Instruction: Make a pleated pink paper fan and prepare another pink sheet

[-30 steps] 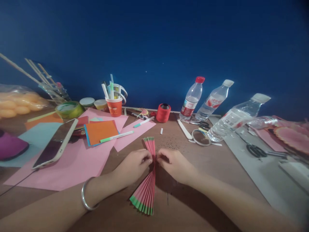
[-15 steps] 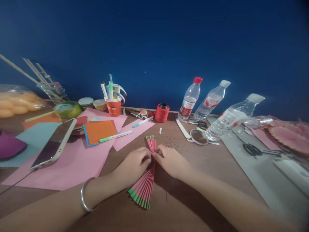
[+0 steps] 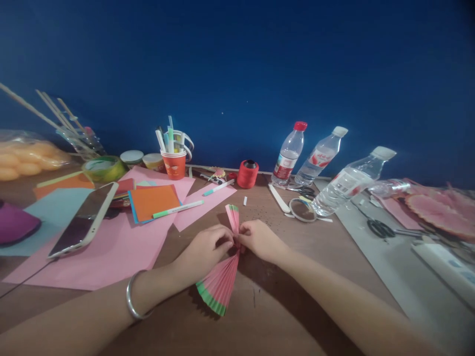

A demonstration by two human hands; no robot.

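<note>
A pleated pink paper fan with green edges (image 3: 219, 284) lies on the brown table (image 3: 297, 257) in front of me. It is pinched at its middle, with one half spread toward me and the other half bunched and pointing away. My left hand (image 3: 206, 247) and my right hand (image 3: 260, 240) meet at that middle, both with fingers pinched on the folds. A silver bangle (image 3: 130, 296) circles my left wrist.
Pink paper sheets (image 3: 111, 247), a phone (image 3: 85, 217), orange paper (image 3: 154, 200) and pens lie at left. An orange cup of pens (image 3: 174, 163), a red thread spool (image 3: 248, 174), three water bottles (image 3: 289, 154), a tape ring (image 3: 301, 209) and scissors (image 3: 378, 228) stand behind and right.
Both hands have moved slightly away from me with the fan. The near half has swung left and spread wider; the far half looks tighter and more upright.
</note>
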